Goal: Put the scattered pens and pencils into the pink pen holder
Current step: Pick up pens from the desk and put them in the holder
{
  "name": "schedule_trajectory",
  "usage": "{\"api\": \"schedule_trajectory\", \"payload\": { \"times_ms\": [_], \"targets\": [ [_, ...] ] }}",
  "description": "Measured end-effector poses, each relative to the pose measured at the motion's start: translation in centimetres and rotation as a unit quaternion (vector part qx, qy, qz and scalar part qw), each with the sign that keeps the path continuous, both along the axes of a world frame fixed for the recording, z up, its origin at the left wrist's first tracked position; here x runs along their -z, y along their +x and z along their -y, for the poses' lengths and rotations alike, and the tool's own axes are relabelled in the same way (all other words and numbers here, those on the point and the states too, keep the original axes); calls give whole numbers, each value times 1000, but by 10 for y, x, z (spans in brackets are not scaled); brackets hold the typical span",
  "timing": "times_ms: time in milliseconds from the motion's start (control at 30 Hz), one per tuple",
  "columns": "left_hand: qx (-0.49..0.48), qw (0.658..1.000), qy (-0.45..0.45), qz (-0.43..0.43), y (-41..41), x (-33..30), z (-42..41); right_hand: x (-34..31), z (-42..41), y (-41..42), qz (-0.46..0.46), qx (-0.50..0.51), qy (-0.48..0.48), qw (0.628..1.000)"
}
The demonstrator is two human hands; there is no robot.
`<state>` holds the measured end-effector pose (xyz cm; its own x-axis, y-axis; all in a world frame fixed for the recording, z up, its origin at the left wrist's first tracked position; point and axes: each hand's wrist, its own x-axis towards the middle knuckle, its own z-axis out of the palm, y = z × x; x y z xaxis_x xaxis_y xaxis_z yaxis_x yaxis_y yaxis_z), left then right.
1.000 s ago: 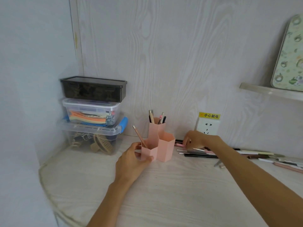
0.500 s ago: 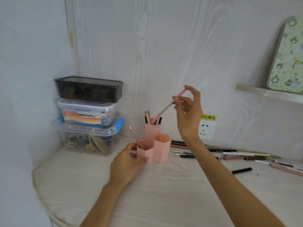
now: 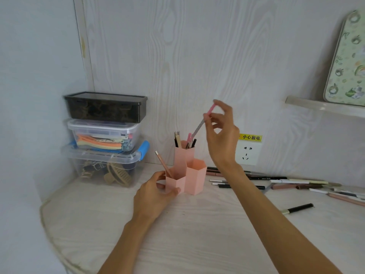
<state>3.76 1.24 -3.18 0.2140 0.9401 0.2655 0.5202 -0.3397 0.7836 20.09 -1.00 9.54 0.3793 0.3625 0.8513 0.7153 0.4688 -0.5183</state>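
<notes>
The pink pen holder (image 3: pixel 194 176) with three hexagonal cells stands on the desk near the back wall. My left hand (image 3: pixel 154 194) grips its low front cell, which holds one pencil (image 3: pixel 163 164). Several pens stand in the tall rear cell. My right hand (image 3: pixel 222 135) is raised to the right of the holder and pinches a pink and grey pen (image 3: pixel 201 122), tilted with its lower tip at the tall cell's mouth. More pens and pencils (image 3: pixel 286 181) lie scattered along the wall to the right, and one black pen (image 3: pixel 298 208) lies apart nearer me.
Three stacked storage boxes (image 3: pixel 104 139) stand in the left corner. A wall socket (image 3: pixel 246 152) with a yellow label sits behind my right wrist. A shelf (image 3: pixel 320 105) at upper right carries a patterned tray. The desk's curved edge (image 3: pixel 51 234) runs along the left.
My right hand picked up the pink and grey pen from the pile by the wall and lifted it over the holder. My left hand stayed on the front cell.
</notes>
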Motion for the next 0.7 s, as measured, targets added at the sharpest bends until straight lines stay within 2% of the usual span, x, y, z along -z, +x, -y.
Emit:
{"api": "schedule_trajectory", "payload": {
  "times_ms": [100, 233, 367, 467, 567, 600, 633, 700],
  "targets": [
    [-3, 1000, -6, -11, 1, 0, 0, 19, -8, 0, 106, 28, -117, 987],
    [7, 1000, 8, -23, 2, -3, 3, 48, -16, 10, 191, 68, -148, 968],
    [11, 999, 12, -37, 2, -4, 4, 49, -6, 24, 219, 40, -221, 950],
    [18, 999, 17, -49, 1, -4, 5, 47, 20, 49, 236, -5, -242, 941],
    [24, 997, 19, -74, 1, -2, 4, 50, 57, 97, 191, -3, -325, 926],
    [27, 996, 21, -82, 3, -2, 5, 51, 74, 117, 165, -13, -395, 903],
    [29, 996, 22, -87, 3, -2, 5, 52, 90, 135, 152, -23, -479, 864],
    [31, 995, 24, -89, 5, -3, 6, 53, 120, 162, 196, -7, -629, 752]
  ]
}}
